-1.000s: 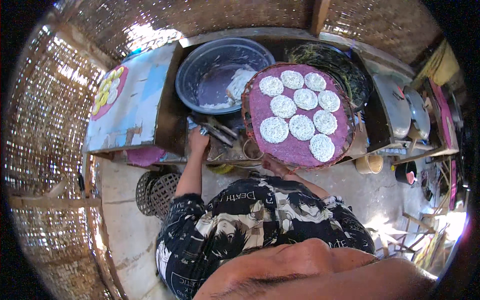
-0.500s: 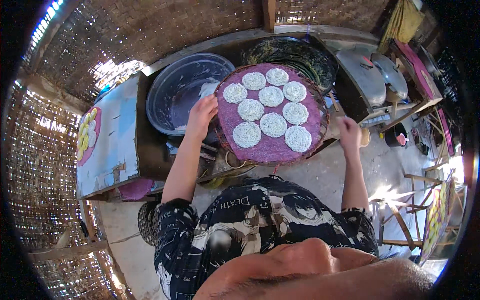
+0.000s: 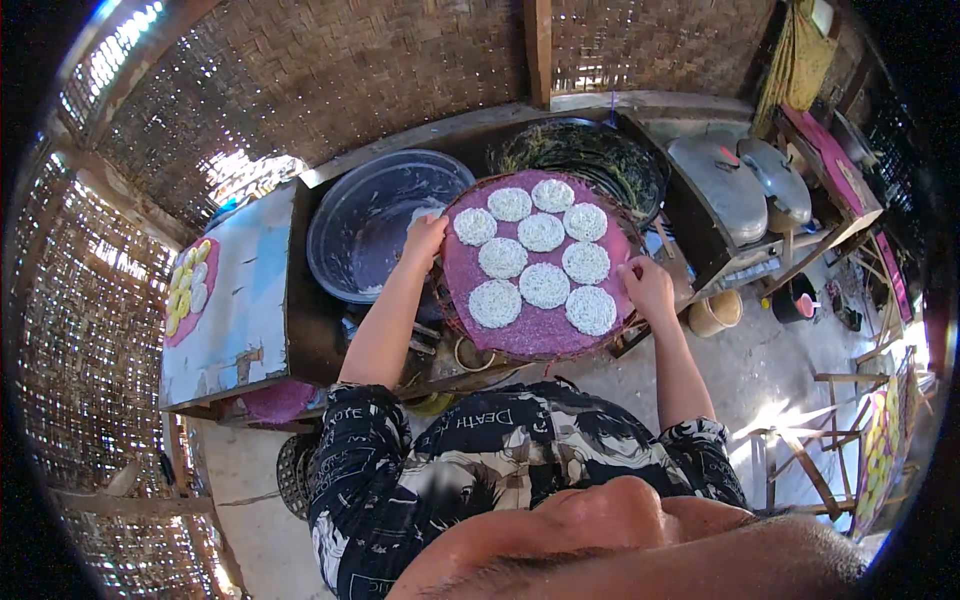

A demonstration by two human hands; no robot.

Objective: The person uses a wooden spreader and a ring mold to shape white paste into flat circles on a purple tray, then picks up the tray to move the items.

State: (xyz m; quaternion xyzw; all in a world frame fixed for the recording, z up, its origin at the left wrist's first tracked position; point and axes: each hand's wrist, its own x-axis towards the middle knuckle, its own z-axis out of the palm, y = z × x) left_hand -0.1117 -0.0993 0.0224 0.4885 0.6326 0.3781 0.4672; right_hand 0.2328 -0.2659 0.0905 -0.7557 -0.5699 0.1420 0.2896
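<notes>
A round woven tray [image 3: 640, 215] is lined with a purple cloth [image 3: 520, 338]. Several flat white discs of coiled strands, such as the middle disc [image 3: 541, 232], lie spread over the cloth. My left hand [image 3: 426, 240] is closed on the tray's left rim, its fingertips partly hidden. At the right edge my right hand [image 3: 648, 287] pinches the border of the cloth between thumb and fingers. Just behind my left hand stands a large dark basin [image 3: 335, 215] with whitish residue inside.
A wide black pan [image 3: 650, 180] sits behind the tray. Metal lids [image 3: 720, 185] cover pots at the right, above a tan bucket [image 3: 716, 312]. On the left, a pale-blue worktop [image 3: 245, 290] carries more discs on purple cloth. Wooden racks [image 3: 815, 460] stand at lower right.
My right hand has come in from the right and taken hold of the cloth's edge. The tray appears slightly lower in the view, with my left hand still on its rim.
</notes>
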